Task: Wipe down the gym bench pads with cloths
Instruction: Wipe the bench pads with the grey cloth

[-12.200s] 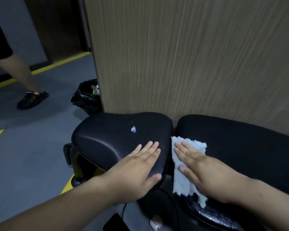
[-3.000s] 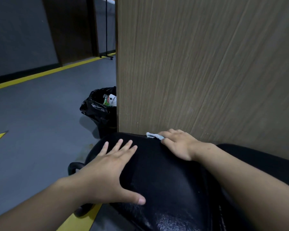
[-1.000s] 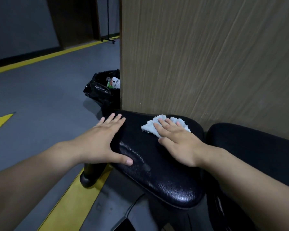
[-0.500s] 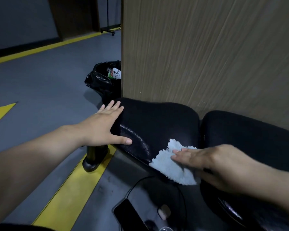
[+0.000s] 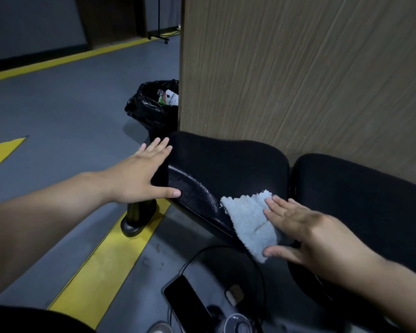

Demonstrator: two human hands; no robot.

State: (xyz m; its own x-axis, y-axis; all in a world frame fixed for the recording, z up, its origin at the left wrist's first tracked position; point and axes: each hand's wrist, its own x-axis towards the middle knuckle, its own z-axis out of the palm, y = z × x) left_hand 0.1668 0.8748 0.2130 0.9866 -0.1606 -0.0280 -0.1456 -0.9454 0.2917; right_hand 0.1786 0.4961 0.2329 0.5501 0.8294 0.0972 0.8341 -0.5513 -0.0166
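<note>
Cloth (image 5: 247,219) dragged nearward; left hand (image 5: 139,174) braces pad (image 5: 226,164).

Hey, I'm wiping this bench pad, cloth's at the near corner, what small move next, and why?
Probably slide the right hand and cloth leftward along the front edge of the left pad, toward the left hand. The cloth covers only that pad's near right corner, and the left hand braces the far end.

Dim indoor light – sheen on pad (image 5: 192,188) – wide-angle edge bending.
</note>
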